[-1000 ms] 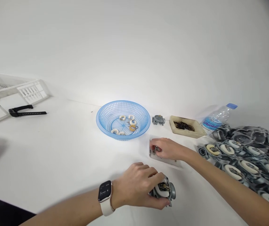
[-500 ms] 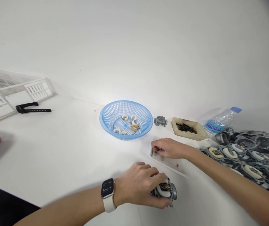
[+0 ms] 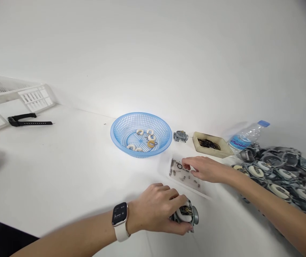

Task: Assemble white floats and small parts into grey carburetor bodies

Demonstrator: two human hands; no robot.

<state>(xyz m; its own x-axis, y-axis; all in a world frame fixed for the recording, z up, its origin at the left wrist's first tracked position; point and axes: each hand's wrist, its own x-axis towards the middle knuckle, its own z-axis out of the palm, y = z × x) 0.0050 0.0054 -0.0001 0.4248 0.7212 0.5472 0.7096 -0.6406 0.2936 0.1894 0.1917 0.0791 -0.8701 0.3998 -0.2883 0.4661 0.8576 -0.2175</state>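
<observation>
In the head view, the left grip (image 3: 155, 208) is closing around a metal carburettor (image 3: 186, 214), pressing it on the white worktop (image 3: 69, 171) near the bottom of the picture; a watch (image 3: 120, 216) is sitting on that wrist. The right grip (image 3: 205, 168) is hovering loosely open over a clear tray (image 3: 172, 177) of small screws, holding nothing that shows, its fingertips (image 3: 185, 165) just beside a black ring (image 3: 179, 166). Behind are lying a blue basket (image 3: 118, 137) with white rings (image 3: 139, 132), a beige tray (image 3: 214, 152) and a bottle (image 3: 245, 137). A pile of carburettors (image 3: 284, 171) is filling the right side
</observation>
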